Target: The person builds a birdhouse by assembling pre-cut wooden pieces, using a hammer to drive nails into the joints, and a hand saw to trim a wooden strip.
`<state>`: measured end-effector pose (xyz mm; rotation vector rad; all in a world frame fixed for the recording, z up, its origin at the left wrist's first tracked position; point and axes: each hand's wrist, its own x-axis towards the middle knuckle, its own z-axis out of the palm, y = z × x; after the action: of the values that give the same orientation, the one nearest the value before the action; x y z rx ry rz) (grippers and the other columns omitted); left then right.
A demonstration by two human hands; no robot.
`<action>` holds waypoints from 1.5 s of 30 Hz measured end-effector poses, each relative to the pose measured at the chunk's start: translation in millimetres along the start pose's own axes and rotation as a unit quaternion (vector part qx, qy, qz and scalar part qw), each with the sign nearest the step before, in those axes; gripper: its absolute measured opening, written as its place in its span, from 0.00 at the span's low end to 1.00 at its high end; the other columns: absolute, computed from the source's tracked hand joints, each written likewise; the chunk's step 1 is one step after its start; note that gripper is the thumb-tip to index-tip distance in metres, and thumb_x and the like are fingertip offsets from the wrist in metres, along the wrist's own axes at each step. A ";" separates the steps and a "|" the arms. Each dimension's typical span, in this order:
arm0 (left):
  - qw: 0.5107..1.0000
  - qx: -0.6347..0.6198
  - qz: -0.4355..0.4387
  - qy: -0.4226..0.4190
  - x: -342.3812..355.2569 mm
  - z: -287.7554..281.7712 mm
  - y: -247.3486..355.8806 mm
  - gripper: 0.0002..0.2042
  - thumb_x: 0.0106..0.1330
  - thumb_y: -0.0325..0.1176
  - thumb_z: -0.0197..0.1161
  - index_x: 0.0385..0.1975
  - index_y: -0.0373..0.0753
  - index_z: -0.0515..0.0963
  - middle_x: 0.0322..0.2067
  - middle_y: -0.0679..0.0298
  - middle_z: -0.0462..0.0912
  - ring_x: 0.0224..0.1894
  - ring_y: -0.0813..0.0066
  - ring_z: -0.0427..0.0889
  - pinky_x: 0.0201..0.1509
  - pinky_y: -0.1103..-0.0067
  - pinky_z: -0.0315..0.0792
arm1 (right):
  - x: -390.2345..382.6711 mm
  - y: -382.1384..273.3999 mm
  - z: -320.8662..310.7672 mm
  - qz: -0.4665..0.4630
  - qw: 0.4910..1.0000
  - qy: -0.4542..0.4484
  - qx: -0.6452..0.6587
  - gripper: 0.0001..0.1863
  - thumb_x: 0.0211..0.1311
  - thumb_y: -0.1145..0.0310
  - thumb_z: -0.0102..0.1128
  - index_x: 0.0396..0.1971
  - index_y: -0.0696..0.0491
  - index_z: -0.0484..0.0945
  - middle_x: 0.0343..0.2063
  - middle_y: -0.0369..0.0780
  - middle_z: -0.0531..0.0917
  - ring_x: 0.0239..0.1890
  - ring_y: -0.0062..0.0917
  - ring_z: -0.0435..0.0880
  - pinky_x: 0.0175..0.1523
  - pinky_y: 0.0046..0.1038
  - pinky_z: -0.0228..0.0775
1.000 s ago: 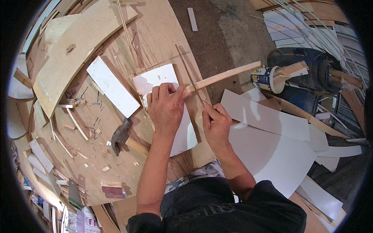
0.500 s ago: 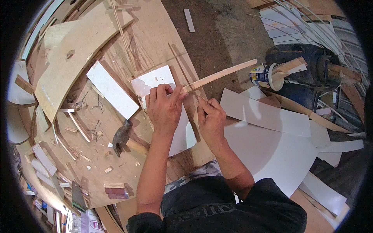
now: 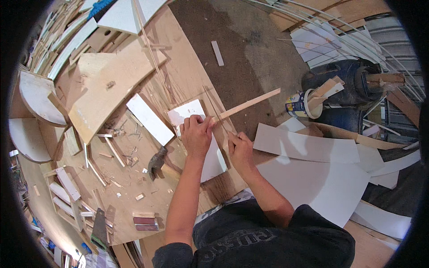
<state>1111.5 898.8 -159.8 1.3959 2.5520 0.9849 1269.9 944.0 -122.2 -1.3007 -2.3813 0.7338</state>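
Our left hand [image 3: 195, 135] grasps the wooden strip [image 3: 250, 105]; beside it, our right hand [image 3: 241, 151] grips a thin blade [image 3: 216, 108], which we'd best stroke lightly, level

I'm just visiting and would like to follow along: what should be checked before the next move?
1. Left hand holding the strip: ok.
2. Right hand gripping the thin tool: ok.
3. Hammer apart from both hands: ok.
4. Strip's far end supported: not ok, it juts past the worktop.
5. Tool touching the strip: cannot tell; they cross in view.
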 end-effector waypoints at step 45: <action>0.999 0.050 -0.012 -0.012 -1.9 0.4 2.5 0.11 0.64 0.43 0.73 0.45 0.52 0.89 0.38 0.66 0.78 0.45 0.65 0.78 0.50 0.66 0.69 | 14.6 10.3 1.4 0.013 0.993 -0.037 0.115 0.18 0.61 0.80 0.63 0.52 0.58 0.86 0.34 0.54 0.81 0.37 0.49 0.84 0.45 0.45 0.77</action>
<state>1114.6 898.5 -159.1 1.3870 2.6273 0.8429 1268.5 960.7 -128.8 -1.2302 -2.2592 1.0459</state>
